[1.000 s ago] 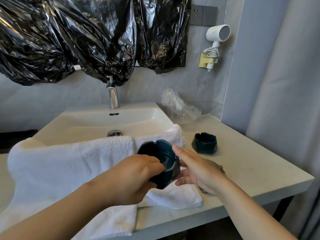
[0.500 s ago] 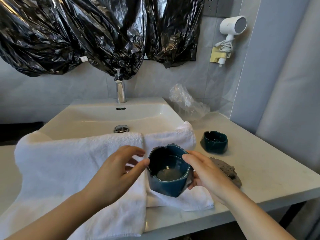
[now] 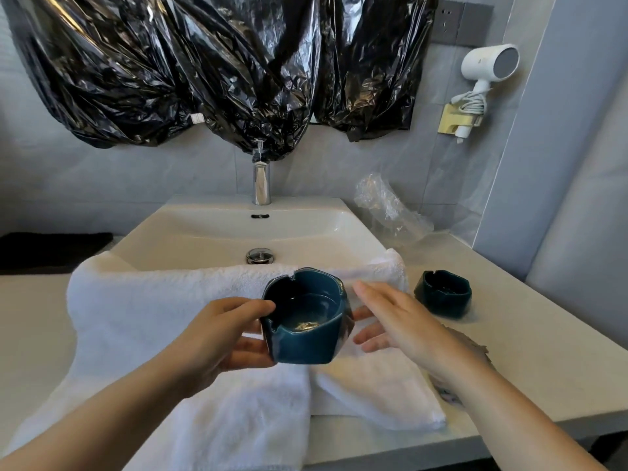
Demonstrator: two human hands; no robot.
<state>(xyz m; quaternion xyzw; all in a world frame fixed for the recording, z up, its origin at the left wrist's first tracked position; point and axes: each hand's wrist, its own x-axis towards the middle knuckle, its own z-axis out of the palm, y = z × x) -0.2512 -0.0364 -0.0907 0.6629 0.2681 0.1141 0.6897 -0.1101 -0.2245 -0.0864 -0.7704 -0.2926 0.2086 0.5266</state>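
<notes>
We find the dark teal faceted ceramic ashtray (image 3: 304,317) held clear above the white terry towel (image 3: 163,311), which drapes the front edge of the pale stone counter (image 3: 543,362). The left hand (image 3: 217,338) holds it, thumb on the left rim and fingers curled under the left wall. The ashtray lies directly right of that grip, mouth tilted toward us. It is squat and has no long axis. The right hand (image 3: 404,324) stands just beside its right wall, fingers straight and holding nothing; we cannot confirm contact. We judge it the hand free for the next move. A second teal ashtray (image 3: 443,293) sits toward the counter's right edge. We find no legible writing, and the small tag on the black plastic sheeting (image 3: 196,117) is unreadable.
</notes>
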